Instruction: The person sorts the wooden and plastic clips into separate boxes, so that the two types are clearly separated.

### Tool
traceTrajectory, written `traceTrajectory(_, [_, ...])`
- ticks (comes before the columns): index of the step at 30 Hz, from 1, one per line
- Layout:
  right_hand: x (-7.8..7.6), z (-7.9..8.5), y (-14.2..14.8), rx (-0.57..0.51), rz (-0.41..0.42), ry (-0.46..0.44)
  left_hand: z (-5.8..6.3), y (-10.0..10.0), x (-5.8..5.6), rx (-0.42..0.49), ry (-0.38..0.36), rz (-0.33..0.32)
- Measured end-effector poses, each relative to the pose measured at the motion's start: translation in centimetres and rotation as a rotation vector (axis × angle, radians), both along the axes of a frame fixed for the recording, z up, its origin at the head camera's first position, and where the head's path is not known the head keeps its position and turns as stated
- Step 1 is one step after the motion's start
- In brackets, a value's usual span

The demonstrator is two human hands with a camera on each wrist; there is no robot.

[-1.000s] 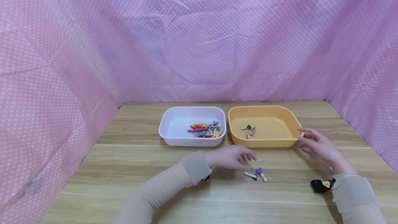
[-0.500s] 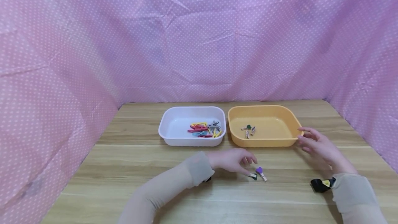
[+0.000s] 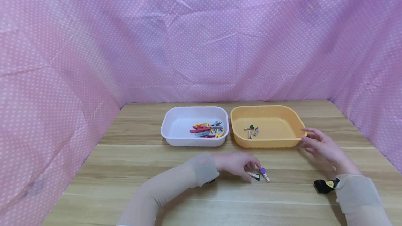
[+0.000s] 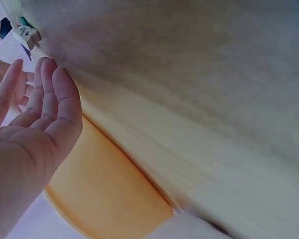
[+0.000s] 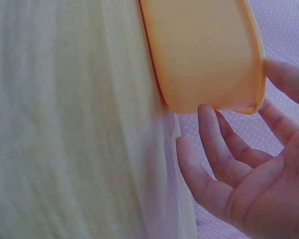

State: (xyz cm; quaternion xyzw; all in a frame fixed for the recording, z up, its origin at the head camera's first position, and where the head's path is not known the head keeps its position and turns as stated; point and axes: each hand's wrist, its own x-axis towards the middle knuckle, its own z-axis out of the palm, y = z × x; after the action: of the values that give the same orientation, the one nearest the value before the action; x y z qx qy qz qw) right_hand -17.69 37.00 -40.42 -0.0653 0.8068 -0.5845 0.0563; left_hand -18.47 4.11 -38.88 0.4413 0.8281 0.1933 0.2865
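Low over the table, my left hand [image 3: 237, 163] hovers with its fingers loosely bent. Just beyond its fingertips lie two small wooden clothespins, one with a dark green heart [image 3: 253, 175] and one with a purple heart [image 3: 265, 175]. The left wrist view shows clothespins [image 4: 29, 36] apart from the fingers. My right hand [image 3: 326, 151] holds the near right corner of an orange tray [image 3: 270, 143], its thumb and index finger at the rim [image 5: 259, 45]. Several small wooden clothespins [image 3: 250, 134] lie in that tray's left part.
Left of the orange tray stands a white tray [image 3: 194, 142] with several red, yellow, blue and grey plastic clothespins [image 3: 201, 130]. Both sit on a wood-grain table [image 3: 132, 159]. Pink dotted cloth [image 3: 201, 44] hangs behind and at the sides.
My left hand first lowered towards the green-heart clothespin, its thumb covering part of it, and now leaves it more uncovered. My right hand has stayed at the orange tray.
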Motion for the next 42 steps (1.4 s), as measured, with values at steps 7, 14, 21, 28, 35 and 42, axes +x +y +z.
traceTrajectory(7, [0.0, 0.0, 0.0, 0.002, 0.0, -0.005, 0.0, 0.4, 0.2, -0.001, 0.088, -0.073])
traceTrajectory(14, [0.1, 0.2, -0.1, -0.017, 0.002, -0.002, -0.2, 0.8, 0.2, 0.0, 0.125, -0.098])
traceTrajectory(21, [0.1, 0.3, 0.0, 0.023, -0.007, 0.002, -0.7, 1.0, 0.2, -0.006, 0.185, -0.132])
traceTrajectory(28, [0.0, 0.2, 0.0, 0.037, -0.009, -0.005, -0.6, 1.1, 0.3, 0.004, 0.196, -0.125])
traceTrajectory(35, [0.0, 0.2, -0.1, 0.017, -0.017, -0.007, -0.4, 1.1, 0.5, 0.003, 0.189, -0.166])
traceTrajectory(42, [0.0, 0.1, 0.0, 0.022, -0.009, 0.017, -0.4, 1.0, 0.5, -0.003, 0.177, -0.174])
